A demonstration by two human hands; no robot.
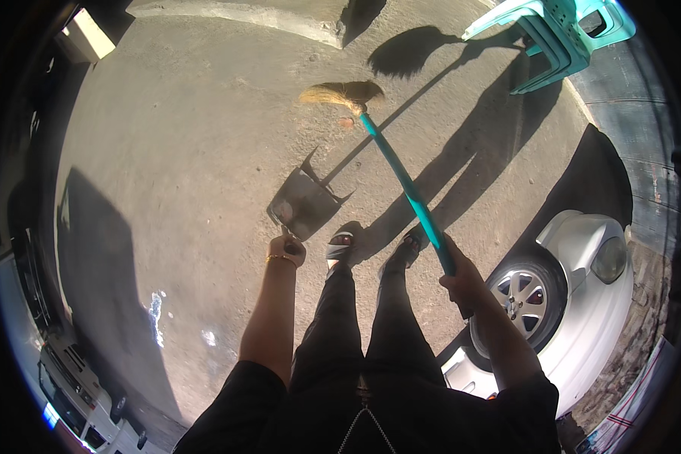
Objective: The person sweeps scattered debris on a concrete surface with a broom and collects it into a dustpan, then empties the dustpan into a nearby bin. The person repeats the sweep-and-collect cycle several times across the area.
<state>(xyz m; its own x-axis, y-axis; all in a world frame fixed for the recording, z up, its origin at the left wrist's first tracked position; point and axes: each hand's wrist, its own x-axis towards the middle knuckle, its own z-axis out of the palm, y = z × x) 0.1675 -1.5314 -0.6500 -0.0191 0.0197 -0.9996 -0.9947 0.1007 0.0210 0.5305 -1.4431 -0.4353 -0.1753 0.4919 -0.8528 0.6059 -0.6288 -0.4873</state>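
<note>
My left hand (286,251), with a gold-coloured bracelet at the wrist, is closed on the near end of a dark dustpan (312,201). The pan is beside my left foot, its wide pronged edge facing away from me; something pale shows inside, too unclear to name. In my right hand (464,278) is the teal handle (400,167) of a broom, which slants away to the upper left. Its straw head (340,92) is beyond the dustpan, bristles pointing left. Close below the bristles is a small reddish fragment (346,122) on the concrete ground (204,142).
To my right stands a silver car (584,301), its front wheel near my right arm. Stacked teal plastic stools (562,45) are at the upper right, by a grey metal panel (630,119). A raised concrete edge (249,17) runs along the top. A white vehicle (85,391) is lower left.
</note>
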